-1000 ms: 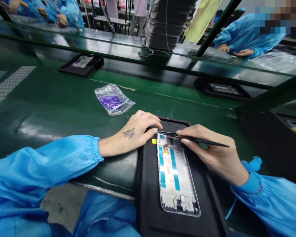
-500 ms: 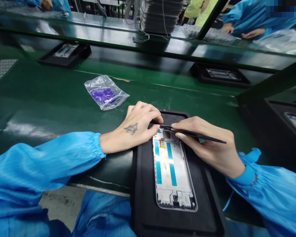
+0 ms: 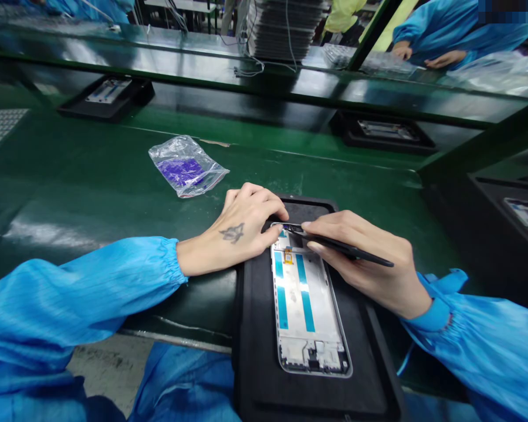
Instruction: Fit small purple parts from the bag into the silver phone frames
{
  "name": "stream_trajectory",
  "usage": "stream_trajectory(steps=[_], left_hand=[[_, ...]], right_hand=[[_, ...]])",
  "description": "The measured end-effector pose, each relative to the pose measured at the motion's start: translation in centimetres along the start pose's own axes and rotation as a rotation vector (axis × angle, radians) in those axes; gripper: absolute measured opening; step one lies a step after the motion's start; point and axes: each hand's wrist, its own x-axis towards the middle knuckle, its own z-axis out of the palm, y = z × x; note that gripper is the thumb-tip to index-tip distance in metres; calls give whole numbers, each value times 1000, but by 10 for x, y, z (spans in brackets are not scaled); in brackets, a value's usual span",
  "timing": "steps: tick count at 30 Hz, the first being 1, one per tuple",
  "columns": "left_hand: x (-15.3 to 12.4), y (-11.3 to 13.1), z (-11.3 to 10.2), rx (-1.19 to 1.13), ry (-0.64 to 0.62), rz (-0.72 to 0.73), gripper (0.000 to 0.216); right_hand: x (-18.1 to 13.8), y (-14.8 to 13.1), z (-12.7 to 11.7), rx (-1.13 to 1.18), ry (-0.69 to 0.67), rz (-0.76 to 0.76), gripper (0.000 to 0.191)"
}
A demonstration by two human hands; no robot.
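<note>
A silver phone frame (image 3: 324,293) with teal adhesive strips and a small orange flex piece lies in a black tray (image 3: 361,369) before me. My left hand (image 3: 246,231) is closed at the frame's upper left corner, thumb and index finger gripping its edge. Between the thumb and fingers of my right hand (image 3: 374,264) are black tweezers (image 3: 354,250), slanting left. Their tips reach into the top end of the frame, close to my left thumb. Whether they pinch a part there is too small to tell.
A clear zip bag with purple contents (image 3: 185,170) lies on the green bench (image 3: 92,205). Trays with phone frames stand at the back left (image 3: 108,97), back right (image 3: 382,132) and far right (image 3: 510,217). Across the shelf (image 3: 193,73), a co-worker's hands (image 3: 444,60) are near plastic bags.
The tweezers have shifted slightly left and down, their tips now closer to my left thumb. My left hand keeps its place on the frame's corner. The view has shifted a little.
</note>
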Motion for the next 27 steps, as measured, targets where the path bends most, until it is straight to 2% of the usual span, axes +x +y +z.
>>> stream_trajectory(steps=[10,19,27], left_hand=[[0,4,-3,7,-27,-24,16],[0,5,-4,-3,-25,-20,16],[1,5,-4,2,-32,-22,16]], right_hand=[[1,-6,-4,-176,-92,-95,36],[1,-1,-2,-57,14,4,32],[1,-6,-3,-109,-56,-23,35]])
